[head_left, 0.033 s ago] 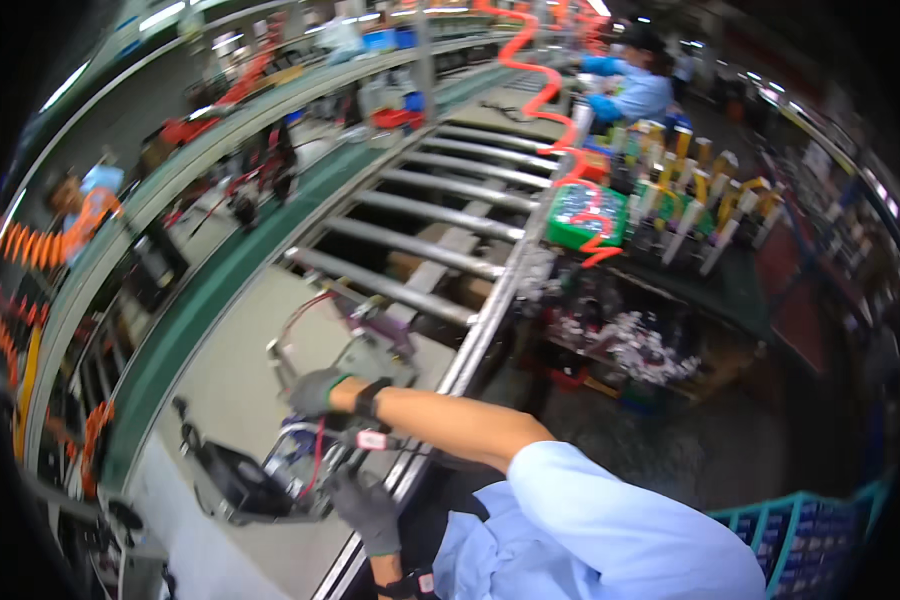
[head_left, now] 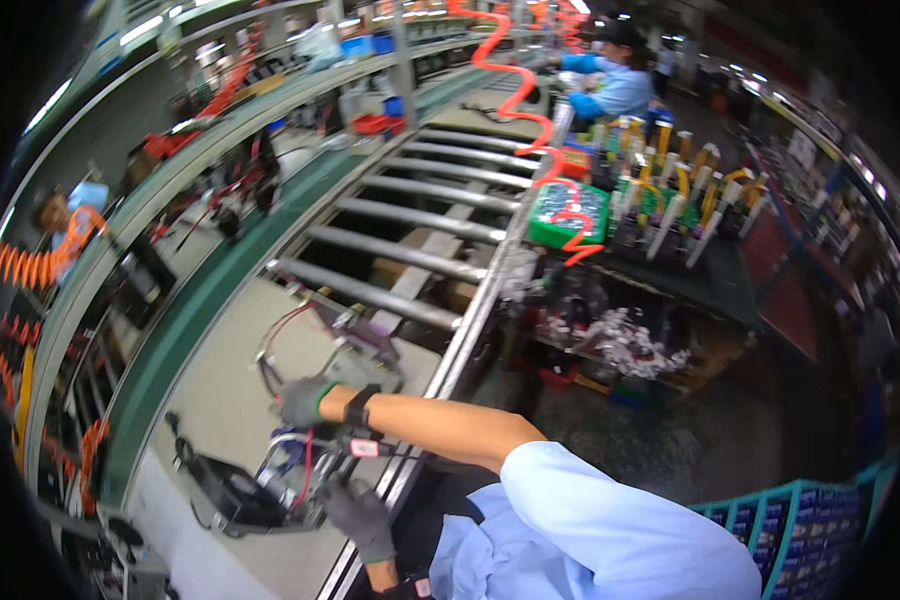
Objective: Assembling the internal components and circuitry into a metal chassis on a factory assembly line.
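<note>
My right hand (head_left: 306, 401), in a grey glove with a dark wristband, reaches across to the wiring of an assembly. Its fingers are curled, and what they grip is hidden. My left hand (head_left: 361, 517), also gloved in grey, is lower in the picture, its fingers bent in against the near side of the same assembly. That assembly has a black housing (head_left: 232, 488), metal parts and a red wire (head_left: 308, 468). A pinkish-white tag (head_left: 364, 448) hangs between my hands. Beyond my right hand lies a second metal unit (head_left: 365, 368) with loose cables.
The pale work board (head_left: 215, 400) lies on a line with metal rollers (head_left: 395, 290) beyond it. A green bin (head_left: 570, 232) of small parts stands right of the rollers, under a coiled orange hose (head_left: 510, 75). A co-worker (head_left: 622, 90) is at the far end. A teal crate (head_left: 795, 525) sits lower right.
The whole view has shifted slightly, with the surroundings sliding a little left. Both hands stay at the assembly, and their grip looks much the same.
</note>
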